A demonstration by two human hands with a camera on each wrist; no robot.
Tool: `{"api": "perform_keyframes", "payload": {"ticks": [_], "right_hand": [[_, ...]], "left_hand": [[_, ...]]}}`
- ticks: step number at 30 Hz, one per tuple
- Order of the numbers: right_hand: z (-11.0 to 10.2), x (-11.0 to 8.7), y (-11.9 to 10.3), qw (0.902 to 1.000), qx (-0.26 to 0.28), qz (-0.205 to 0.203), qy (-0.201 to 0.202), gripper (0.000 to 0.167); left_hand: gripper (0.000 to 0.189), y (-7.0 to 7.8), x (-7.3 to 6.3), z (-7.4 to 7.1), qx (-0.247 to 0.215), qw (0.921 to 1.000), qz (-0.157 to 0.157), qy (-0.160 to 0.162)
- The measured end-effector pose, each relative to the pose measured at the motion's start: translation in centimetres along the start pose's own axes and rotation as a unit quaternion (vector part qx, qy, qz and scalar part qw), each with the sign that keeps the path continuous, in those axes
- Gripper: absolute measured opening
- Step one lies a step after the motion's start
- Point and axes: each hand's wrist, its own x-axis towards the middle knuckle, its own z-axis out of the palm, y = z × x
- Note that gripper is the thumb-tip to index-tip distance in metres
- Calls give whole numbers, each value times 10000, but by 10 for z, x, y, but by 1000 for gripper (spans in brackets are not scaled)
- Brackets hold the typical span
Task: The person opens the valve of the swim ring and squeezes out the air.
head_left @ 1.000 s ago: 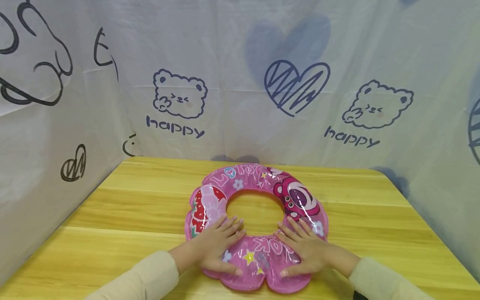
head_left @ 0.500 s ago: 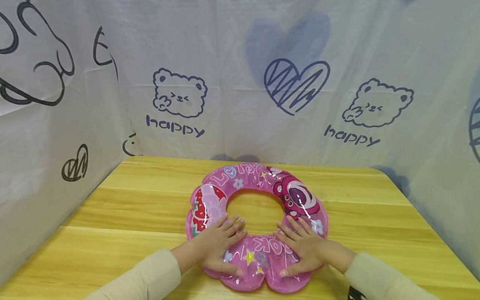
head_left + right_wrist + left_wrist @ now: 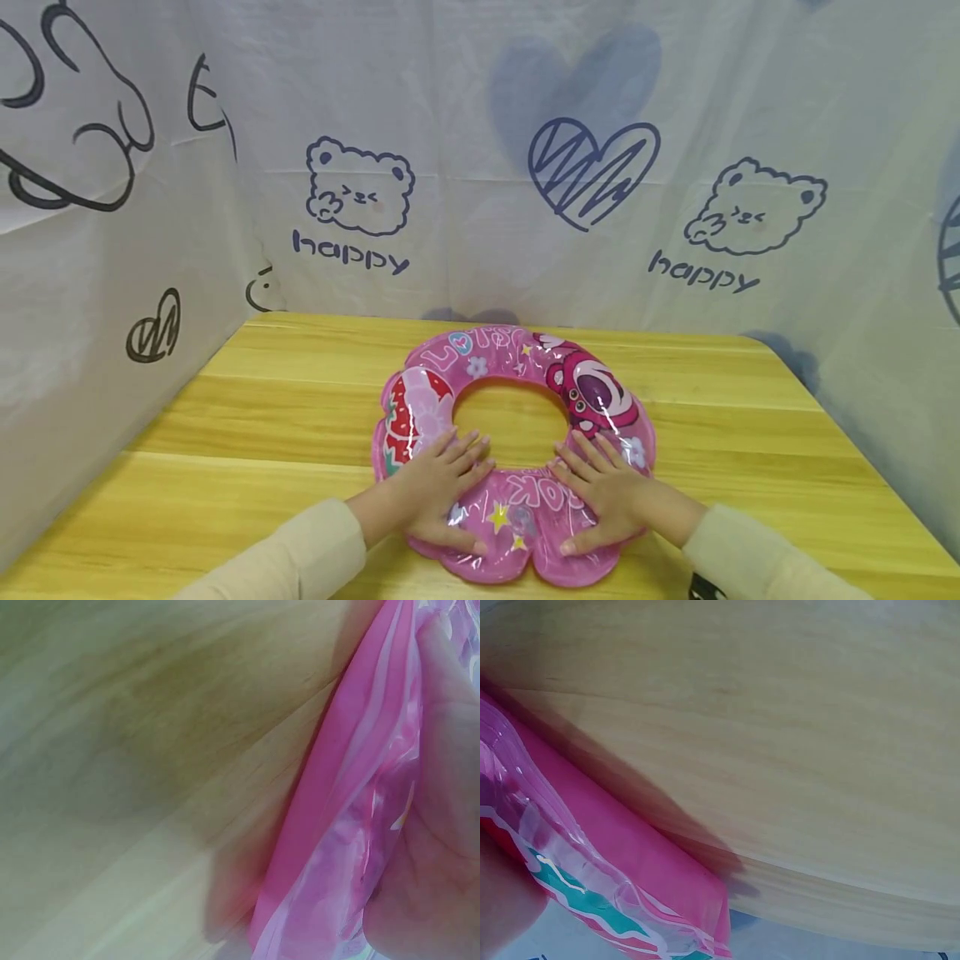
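A pink inflatable swim ring (image 3: 495,350) lies flat on the wooden table (image 3: 255,417), printed with a bear face, strawberries, stars and lettering. On its near left part rests my left hand (image 3: 442,487), fingers straight and spread toward the hole, thumb pointing to the middle. My right hand (image 3: 607,492) lies the same way on the near right part, palm down. In the left wrist view the ring's pink side (image 3: 630,817) shows against the table, with a bit of the hand at the left edge. The right wrist view shows the thumb and palm (image 3: 442,825) touching the shiny plastic.
A pale cloth (image 3: 465,250) with drawn hearts, bears and "happy" lettering hangs behind the table and along both sides. Beside the right sleeve (image 3: 757,554), a small dark patterned object (image 3: 705,587) shows at the bottom edge.
Both hands keep their places on the swim ring. The forearms have shifted slightly inward, and more of the dark patterned object shows beside the right sleeve.
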Motion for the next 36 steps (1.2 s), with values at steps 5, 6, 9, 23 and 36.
{"api": "perform_keyframes", "payload": {"ticks": [5,6,9,23,36], "right_hand": [[0,1,-2,9996,-263,95,-6,101],[0,1,-2,9994,-314,127,-16,102],[1,1,-3,9989,-441,183,-13,103],[-2,0,-13,9942,-984,419,-129,106],[3,5,-12,9933,-1043,458,-194,108]], "left_hand": [[100,2,1,-3,211,9998,-33,-45],[100,2,1,-3,224,9997,-36,-60],[100,3,1,-4,255,9996,-48,-79],[103,8,5,-14,653,9962,-277,-514],[107,16,6,-21,1148,9872,-536,-965]]}}
